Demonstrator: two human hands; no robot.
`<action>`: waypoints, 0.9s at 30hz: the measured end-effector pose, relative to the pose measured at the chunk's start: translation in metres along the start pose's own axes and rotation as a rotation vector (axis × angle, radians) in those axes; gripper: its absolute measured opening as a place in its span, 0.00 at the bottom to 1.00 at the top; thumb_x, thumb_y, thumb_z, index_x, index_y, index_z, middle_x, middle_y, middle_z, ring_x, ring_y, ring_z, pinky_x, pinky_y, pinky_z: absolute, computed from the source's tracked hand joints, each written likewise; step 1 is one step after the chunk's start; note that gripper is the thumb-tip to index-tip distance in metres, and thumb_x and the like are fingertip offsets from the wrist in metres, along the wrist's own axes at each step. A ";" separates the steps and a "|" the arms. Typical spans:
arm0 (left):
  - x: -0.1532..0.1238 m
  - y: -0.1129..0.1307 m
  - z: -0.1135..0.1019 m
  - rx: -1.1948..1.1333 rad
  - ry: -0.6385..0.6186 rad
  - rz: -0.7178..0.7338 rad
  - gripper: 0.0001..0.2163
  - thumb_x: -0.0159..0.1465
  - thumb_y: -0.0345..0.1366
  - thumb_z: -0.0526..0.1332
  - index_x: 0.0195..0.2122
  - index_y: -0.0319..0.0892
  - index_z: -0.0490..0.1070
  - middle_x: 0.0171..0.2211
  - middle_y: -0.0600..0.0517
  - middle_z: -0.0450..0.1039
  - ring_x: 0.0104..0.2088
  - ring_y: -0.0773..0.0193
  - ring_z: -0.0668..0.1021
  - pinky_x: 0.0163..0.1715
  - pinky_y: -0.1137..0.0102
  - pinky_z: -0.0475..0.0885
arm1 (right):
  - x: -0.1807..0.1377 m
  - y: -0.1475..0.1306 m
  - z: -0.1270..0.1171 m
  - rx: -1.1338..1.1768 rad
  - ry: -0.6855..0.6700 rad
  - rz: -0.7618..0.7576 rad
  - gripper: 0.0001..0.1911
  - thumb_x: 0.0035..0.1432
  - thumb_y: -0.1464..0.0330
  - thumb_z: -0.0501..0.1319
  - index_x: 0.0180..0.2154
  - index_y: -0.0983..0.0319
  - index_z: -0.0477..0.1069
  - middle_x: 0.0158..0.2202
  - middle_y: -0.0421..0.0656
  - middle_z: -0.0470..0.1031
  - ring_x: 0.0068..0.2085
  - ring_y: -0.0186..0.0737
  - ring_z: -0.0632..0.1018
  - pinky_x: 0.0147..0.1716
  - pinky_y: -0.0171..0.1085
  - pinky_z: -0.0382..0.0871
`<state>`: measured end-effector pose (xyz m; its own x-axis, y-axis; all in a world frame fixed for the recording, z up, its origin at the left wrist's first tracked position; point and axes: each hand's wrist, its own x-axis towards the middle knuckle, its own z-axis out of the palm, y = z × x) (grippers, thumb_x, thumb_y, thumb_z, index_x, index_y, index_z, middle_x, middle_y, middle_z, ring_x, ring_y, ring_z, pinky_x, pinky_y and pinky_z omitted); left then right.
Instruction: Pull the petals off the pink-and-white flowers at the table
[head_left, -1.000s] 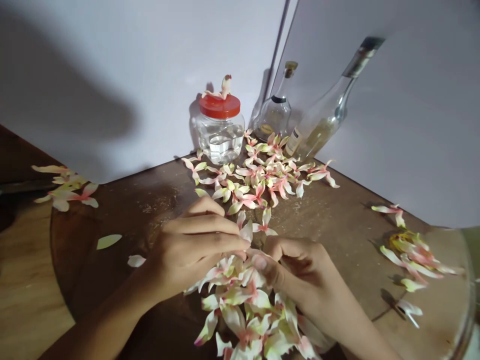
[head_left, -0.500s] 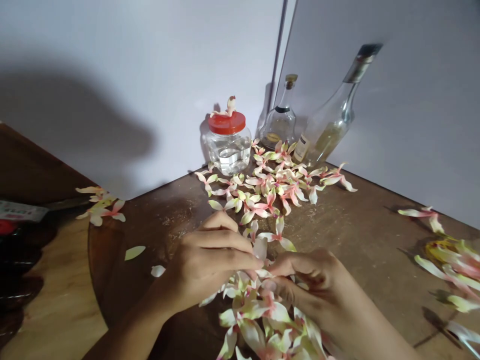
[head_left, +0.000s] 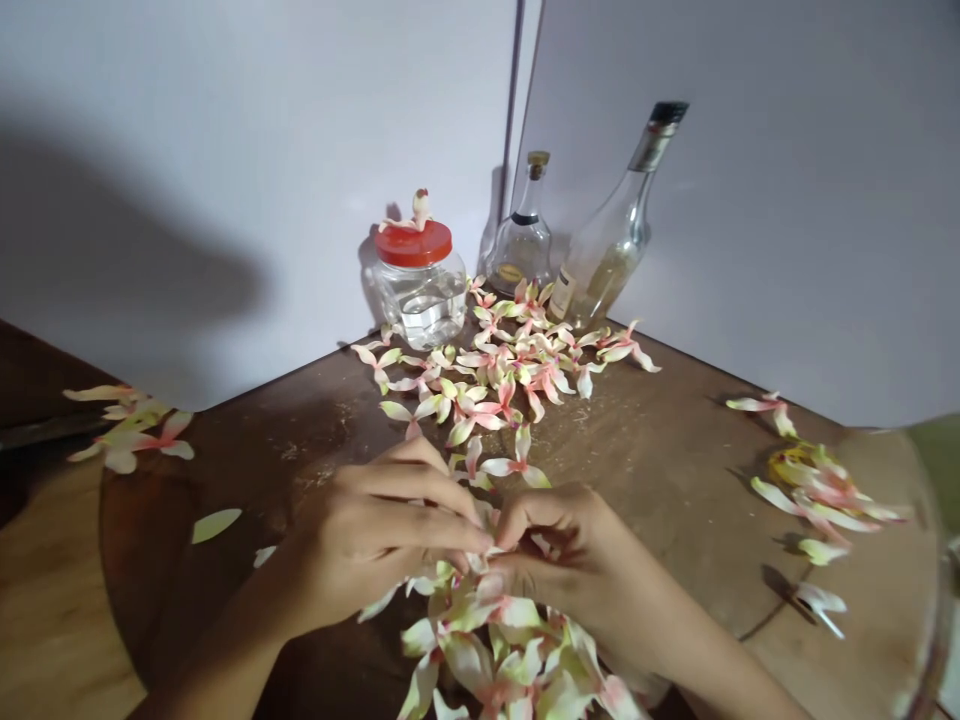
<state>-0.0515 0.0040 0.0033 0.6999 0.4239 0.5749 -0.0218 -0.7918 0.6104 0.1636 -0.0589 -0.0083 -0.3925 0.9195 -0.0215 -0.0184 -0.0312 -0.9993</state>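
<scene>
My left hand [head_left: 409,520] and my right hand [head_left: 555,545] meet fingertip to fingertip at the near middle of the brown table [head_left: 637,480]. Both are closed in a pinch on a pale flower [head_left: 491,518], mostly hidden by the fingers. Just below them hangs or lies a thick cluster of pink, white and greenish flowers [head_left: 499,650]; whether the pinched flower is joined to it I cannot tell. Beyond the hands, many loose pink-and-white flowers [head_left: 517,360] are heaped on the table.
A clear jar with a red lid [head_left: 416,290] stands at the back, a flower on top. Beside it are a small corked bottle [head_left: 523,235] and a taller tilted-looking bottle [head_left: 615,240]. More flowers lie around a yellow ring [head_left: 795,465] at right and at the left edge [head_left: 135,425].
The view has turned right, so the jar, bottles and flowers sit farther left. My hands stay together, pinching at the top of the flower cluster.
</scene>
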 end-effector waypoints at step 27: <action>-0.002 -0.012 -0.012 0.352 0.370 -0.047 0.10 0.60 0.25 0.70 0.42 0.42 0.80 0.37 0.51 0.79 0.38 0.68 0.78 0.37 0.73 0.74 | -0.006 -0.016 -0.019 -0.420 0.139 0.007 0.20 0.67 0.54 0.60 0.55 0.57 0.75 0.42 0.45 0.80 0.36 0.39 0.77 0.34 0.36 0.68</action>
<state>-0.0609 0.0177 0.0012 0.3930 0.5399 0.7444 0.2903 -0.8409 0.4567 0.1841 -0.0568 0.0071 -0.2634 0.9647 -0.0036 0.3703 0.0977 -0.9238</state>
